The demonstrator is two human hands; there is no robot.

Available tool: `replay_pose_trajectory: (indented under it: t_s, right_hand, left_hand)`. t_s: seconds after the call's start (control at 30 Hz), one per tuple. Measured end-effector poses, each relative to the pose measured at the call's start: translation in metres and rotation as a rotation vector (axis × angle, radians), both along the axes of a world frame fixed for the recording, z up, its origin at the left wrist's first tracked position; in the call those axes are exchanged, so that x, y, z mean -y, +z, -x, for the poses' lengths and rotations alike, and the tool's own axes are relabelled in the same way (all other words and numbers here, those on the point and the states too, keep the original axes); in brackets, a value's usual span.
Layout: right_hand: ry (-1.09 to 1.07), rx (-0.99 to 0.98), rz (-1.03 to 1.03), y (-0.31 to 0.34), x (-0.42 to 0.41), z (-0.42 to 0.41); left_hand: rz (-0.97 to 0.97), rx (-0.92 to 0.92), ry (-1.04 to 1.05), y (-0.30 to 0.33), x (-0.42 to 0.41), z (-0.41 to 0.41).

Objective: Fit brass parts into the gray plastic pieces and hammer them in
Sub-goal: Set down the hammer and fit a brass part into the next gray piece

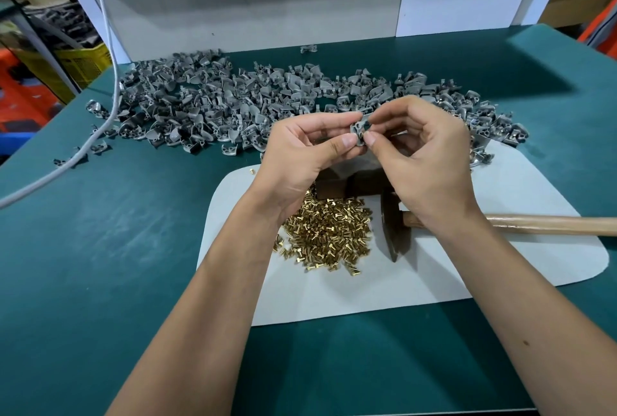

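A single gray plastic piece [360,128] is held up in the air between both hands, above the far edge of the white mat [434,282]. The left hand [300,155] pinches its left side between thumb and forefinger, fingers curled round it; the right hand [424,155] pinches its right side, and its fingertips [369,138] may be pressing a brass part into one of the piece's holes, though that part is too small and hidden to be sure. The piece's holed face is turned toward the person, its long axis roughly upright, so any insertion comes from the right hand's side. Just below the hands lies the heap of brass parts [329,235] on the mat, with the hammer [467,223] beside it, head toward the heap and handle running right, nearer the right hand. Farther back, the pile of gray pieces [267,98] spreads across the green surface [117,248].
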State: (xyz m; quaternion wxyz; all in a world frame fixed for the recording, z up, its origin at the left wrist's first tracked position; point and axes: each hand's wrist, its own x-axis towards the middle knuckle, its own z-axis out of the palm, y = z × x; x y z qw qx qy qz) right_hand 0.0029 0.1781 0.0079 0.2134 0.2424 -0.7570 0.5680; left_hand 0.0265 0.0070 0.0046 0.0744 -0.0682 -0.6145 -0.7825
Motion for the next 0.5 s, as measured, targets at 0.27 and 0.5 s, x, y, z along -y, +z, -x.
replay_pose_trajectory:
  t_s: [0.27,0.5]
  right_hand:
    - [-0.008,-0.035,-0.09,0.0022,0.0,-0.0048]
    - [-0.108,-0.13,-0.174,0.0016,0.0028,-0.0084]
  left_hand:
    - [0.064,-0.033,0.033,-0.0013,-0.0004,0.0016]
    - [0.083,-0.063,0.065,-0.004,-0.0062,0.0025]
